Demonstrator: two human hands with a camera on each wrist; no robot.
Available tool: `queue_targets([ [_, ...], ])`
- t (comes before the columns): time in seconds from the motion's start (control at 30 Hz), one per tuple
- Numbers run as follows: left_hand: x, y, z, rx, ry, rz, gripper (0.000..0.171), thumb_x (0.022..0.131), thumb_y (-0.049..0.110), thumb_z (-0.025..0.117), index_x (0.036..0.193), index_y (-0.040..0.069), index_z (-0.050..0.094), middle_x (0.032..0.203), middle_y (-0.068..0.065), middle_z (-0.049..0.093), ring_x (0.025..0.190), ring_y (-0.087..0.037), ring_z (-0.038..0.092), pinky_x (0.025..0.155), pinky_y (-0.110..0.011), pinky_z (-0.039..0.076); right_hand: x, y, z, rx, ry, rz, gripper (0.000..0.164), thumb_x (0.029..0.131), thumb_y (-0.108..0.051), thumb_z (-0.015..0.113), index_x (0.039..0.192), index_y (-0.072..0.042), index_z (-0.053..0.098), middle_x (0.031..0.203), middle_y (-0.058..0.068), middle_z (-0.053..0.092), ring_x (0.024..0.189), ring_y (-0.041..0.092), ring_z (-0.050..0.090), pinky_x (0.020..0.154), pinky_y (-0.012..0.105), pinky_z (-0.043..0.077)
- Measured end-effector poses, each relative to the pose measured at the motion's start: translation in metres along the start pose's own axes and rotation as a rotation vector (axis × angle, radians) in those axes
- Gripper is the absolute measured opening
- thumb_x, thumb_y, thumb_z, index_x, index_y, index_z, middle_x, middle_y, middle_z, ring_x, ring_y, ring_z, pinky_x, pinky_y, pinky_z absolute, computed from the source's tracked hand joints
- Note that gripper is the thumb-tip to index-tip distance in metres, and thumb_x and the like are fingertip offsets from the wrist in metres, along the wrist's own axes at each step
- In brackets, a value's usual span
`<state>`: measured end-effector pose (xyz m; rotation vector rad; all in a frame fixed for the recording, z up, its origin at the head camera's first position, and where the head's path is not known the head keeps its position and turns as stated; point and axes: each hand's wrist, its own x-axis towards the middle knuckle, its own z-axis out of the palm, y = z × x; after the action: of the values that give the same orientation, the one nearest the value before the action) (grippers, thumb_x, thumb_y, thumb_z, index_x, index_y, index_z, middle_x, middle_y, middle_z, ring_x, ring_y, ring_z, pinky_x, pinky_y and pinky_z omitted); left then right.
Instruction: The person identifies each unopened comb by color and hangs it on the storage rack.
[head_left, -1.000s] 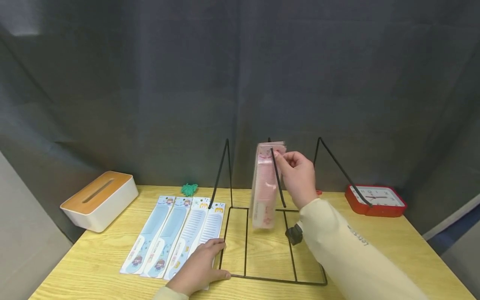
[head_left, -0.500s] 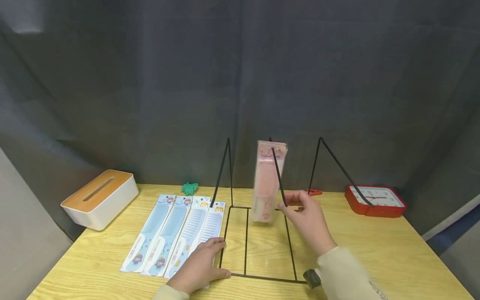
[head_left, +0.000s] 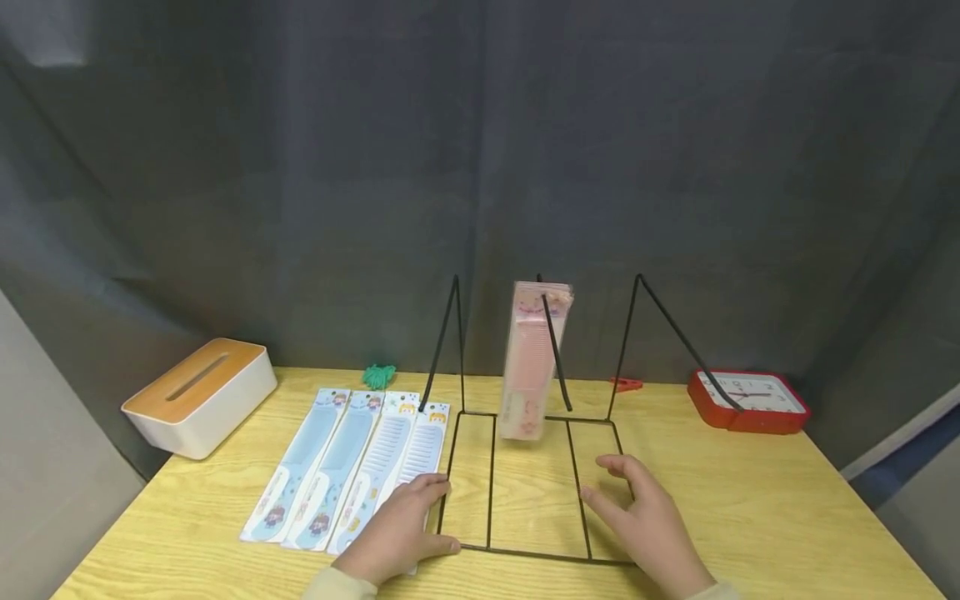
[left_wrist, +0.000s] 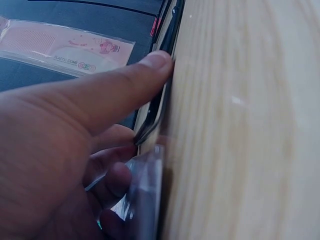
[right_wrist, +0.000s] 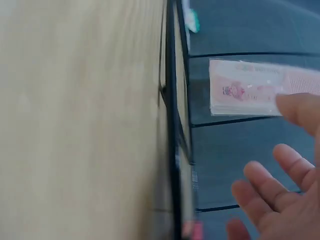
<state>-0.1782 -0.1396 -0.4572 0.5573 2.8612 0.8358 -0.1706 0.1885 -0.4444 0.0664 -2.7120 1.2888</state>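
Note:
A black wire display rack (head_left: 534, 557) stands on the table, its hooks slanting forward. Several pink combs in clear packaging (head_left: 527, 367) hang in a stack from the middle hook; the left wrist view shows "plastic comb" printed on a pink pack (left_wrist: 70, 47). My left hand (head_left: 401, 529) holds the rack's front left corner, its thumb (left_wrist: 155, 61) pressing on the front wire. Over the rack's right side hovers my right hand (head_left: 645, 521), fingers spread and holding nothing. Several packaged blue combs (head_left: 341, 467) lie side by side left of the rack, one partly under my left hand.
A white tissue box with a wooden lid (head_left: 202, 400) sits at the left. Behind the combs lies a green tangle of string (head_left: 378, 377). A red clip (head_left: 626, 384) and a red clock (head_left: 750, 402) are at the back right. Dark cloth (head_left: 480, 167) hangs behind the table.
My right hand has let go of the pink comb pack at the middle hook and come down toward the front right. The pack hangs on the hook. My left hand has stayed put.

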Motion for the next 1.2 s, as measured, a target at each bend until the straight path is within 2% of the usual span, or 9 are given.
queue_targets([
  [0.13, 0.000, 0.001, -0.001, -0.001, 0.000, 0.001, 0.080, 0.079, 0.047, 0.082, 0.140, 0.002, 0.056, 0.150, -0.009, 0.048, 0.133, -0.039, 0.047, 0.105, -0.056, 0.044, -0.006, 0.019, -0.006, -0.071, -0.043, -0.005, 0.069, 0.091, -0.049, 0.072, 0.140, -0.006, 0.052, 0.146, 0.019, 0.049, 0.137, 0.042, 0.043, 0.109, 0.061, 0.037],
  [0.33, 0.000, 0.001, -0.001, 0.000, 0.001, 0.008, 0.081, 0.080, 0.047, 0.082, 0.140, 0.001, 0.055, 0.150, -0.009, 0.047, 0.133, -0.040, 0.046, 0.105, -0.057, 0.044, -0.012, 0.040, -0.018, -0.150, -0.214, 0.048, 0.098, 0.081, -0.060, 0.077, 0.150, -0.002, 0.039, 0.157, 0.027, 0.031, 0.140, 0.052, 0.031, 0.106, 0.069, 0.036],
  [0.47, 0.000, 0.000, -0.001, 0.009, 0.000, 0.003, 0.081, 0.080, 0.048, 0.082, 0.141, 0.001, 0.055, 0.150, -0.009, 0.047, 0.133, -0.039, 0.046, 0.105, -0.057, 0.044, -0.015, 0.048, -0.021, -0.149, -0.306, 0.085, 0.110, 0.075, -0.057, 0.082, 0.153, 0.003, 0.033, 0.157, 0.032, 0.026, 0.141, 0.056, 0.025, 0.104, 0.071, 0.034],
  [0.63, -0.001, 0.001, 0.000, 0.012, -0.006, -0.011, 0.081, 0.080, 0.049, 0.081, 0.142, 0.002, 0.055, 0.151, -0.008, 0.047, 0.134, -0.038, 0.046, 0.106, -0.057, 0.043, -0.016, 0.053, -0.020, -0.137, -0.309, 0.056, 0.111, 0.072, -0.051, 0.087, 0.151, 0.007, 0.035, 0.155, 0.034, 0.030, 0.139, 0.058, 0.027, 0.104, 0.071, 0.034],
  [0.7, -0.002, 0.001, -0.001, 0.018, -0.007, -0.001, 0.081, 0.081, 0.051, 0.080, 0.141, 0.002, 0.055, 0.151, -0.008, 0.048, 0.134, -0.038, 0.047, 0.106, -0.057, 0.044, -0.017, 0.054, -0.020, -0.124, -0.304, 0.066, 0.110, 0.072, -0.050, 0.087, 0.151, 0.007, 0.036, 0.155, 0.034, 0.030, 0.140, 0.057, 0.027, 0.104, 0.071, 0.034],
  [0.8, 0.001, 0.000, -0.005, -0.020, 0.002, 0.010, 0.078, 0.083, 0.049, 0.079, 0.140, 0.001, 0.055, 0.147, -0.012, 0.051, 0.132, -0.039, 0.049, 0.105, -0.057, 0.044, -0.016, 0.054, -0.021, -0.101, -0.314, 0.091, 0.108, 0.074, -0.047, 0.087, 0.152, 0.006, 0.035, 0.156, 0.034, 0.028, 0.140, 0.058, 0.024, 0.103, 0.072, 0.034],
  [0.93, 0.019, -0.007, -0.017, -0.091, 0.040, -0.007, 0.069, 0.087, 0.041, 0.077, 0.139, 0.000, 0.055, 0.143, -0.016, 0.055, 0.132, -0.039, 0.050, 0.109, -0.057, 0.040, -0.015, 0.056, -0.021, -0.119, -0.315, 0.084, 0.105, 0.075, -0.045, 0.086, 0.150, 0.007, 0.036, 0.155, 0.035, 0.028, 0.140, 0.058, 0.025, 0.103, 0.072, 0.035],
  [1.1, 0.063, -0.024, -0.037, -0.141, 0.116, -0.125, 0.059, 0.091, 0.034, 0.074, 0.140, 0.005, 0.056, 0.145, -0.016, 0.053, 0.137, -0.041, 0.045, 0.112, -0.059, 0.036, -0.015, 0.059, -0.021, -0.137, -0.304, 0.035, 0.102, 0.076, -0.043, 0.086, 0.148, 0.009, 0.038, 0.153, 0.035, 0.032, 0.140, 0.058, 0.027, 0.102, 0.073, 0.035],
  [1.2, 0.091, -0.044, -0.046, -0.147, 0.163, -0.180, 0.057, 0.094, 0.032, 0.071, 0.141, 0.005, 0.055, 0.145, -0.018, 0.053, 0.135, -0.041, 0.046, 0.110, -0.058, 0.038, -0.014, 0.060, -0.018, -0.136, -0.296, 0.011, 0.100, 0.075, -0.042, 0.087, 0.147, 0.009, 0.040, 0.153, 0.035, 0.034, 0.139, 0.058, 0.028, 0.101, 0.074, 0.035],
])
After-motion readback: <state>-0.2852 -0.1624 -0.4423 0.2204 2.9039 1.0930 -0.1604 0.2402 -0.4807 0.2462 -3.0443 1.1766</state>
